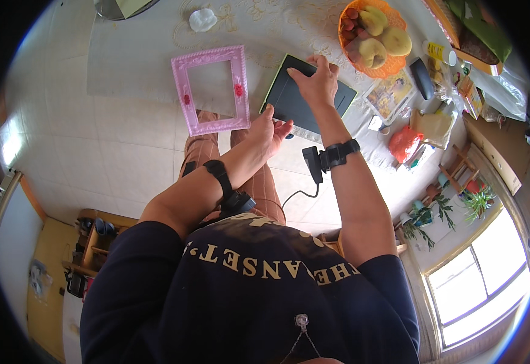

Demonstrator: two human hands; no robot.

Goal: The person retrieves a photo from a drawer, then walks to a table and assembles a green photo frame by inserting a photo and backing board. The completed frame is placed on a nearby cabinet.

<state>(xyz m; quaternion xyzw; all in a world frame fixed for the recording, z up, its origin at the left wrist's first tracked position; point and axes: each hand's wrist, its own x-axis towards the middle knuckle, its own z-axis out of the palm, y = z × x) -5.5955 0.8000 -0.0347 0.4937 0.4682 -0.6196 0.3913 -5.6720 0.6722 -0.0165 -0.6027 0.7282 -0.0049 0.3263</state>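
Note:
A flat dark grey panel with a thin light green edge (286, 100) lies tilted in front of me at the table's near edge. My left hand (269, 132) holds its near left corner, thumb at the rim and fingers curled below. My right hand (318, 84) grips the far right side, its thumb on the dark face and its fingers bent over the far edge. Whether the panel is a tablet or the back of a frame I cannot tell. To the left, a pink ornate picture frame (179, 92) with red flower details lies empty, its near end jutting past the table edge.
An orange basket (343, 43) of fruit stands beyond my right hand. A crumpled white wad (203, 20) lies far left on the patterned tablecloth (137, 54). At right are a picture card (391, 92), a dark case (421, 79) and a red bag (405, 144).

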